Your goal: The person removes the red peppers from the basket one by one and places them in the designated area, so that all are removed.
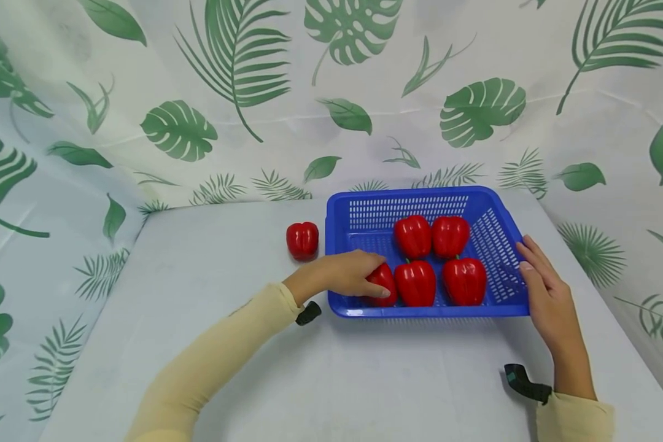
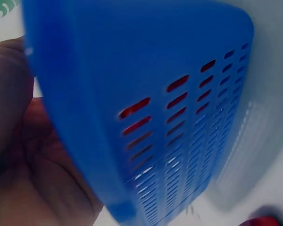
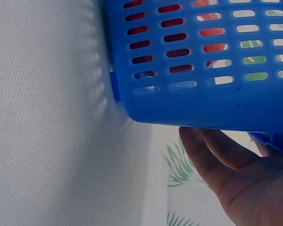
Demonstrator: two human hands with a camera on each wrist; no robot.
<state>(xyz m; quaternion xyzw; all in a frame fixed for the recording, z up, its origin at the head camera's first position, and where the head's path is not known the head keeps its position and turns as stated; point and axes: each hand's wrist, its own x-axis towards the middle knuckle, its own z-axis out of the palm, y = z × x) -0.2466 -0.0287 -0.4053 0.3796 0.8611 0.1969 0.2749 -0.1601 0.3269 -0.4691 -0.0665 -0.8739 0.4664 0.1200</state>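
Note:
A blue plastic basket (image 1: 420,312) stands on the table with several red bell peppers in it. My left hand (image 1: 345,273) reaches over its left rim and holds a bell pepper (image 1: 383,285) in the front left corner. Fingers and thumb lie around that pepper, partly covering it. At the right rim, my right hand (image 1: 549,301) grips the basket; in the right wrist view its fingers (image 3: 203,155) touch the outside of the wall. The left wrist view shows the left palm (image 2: 42,165) beside the basket's outer wall (image 2: 179,117).
One more bell pepper (image 1: 302,241) sits on the table just outside the basket's left side. The white table (image 1: 364,380) meets a leaf-printed cloth (image 1: 265,166) at the back and both sides. Inside the basket, two peppers (image 1: 412,236) stand behind the front row.

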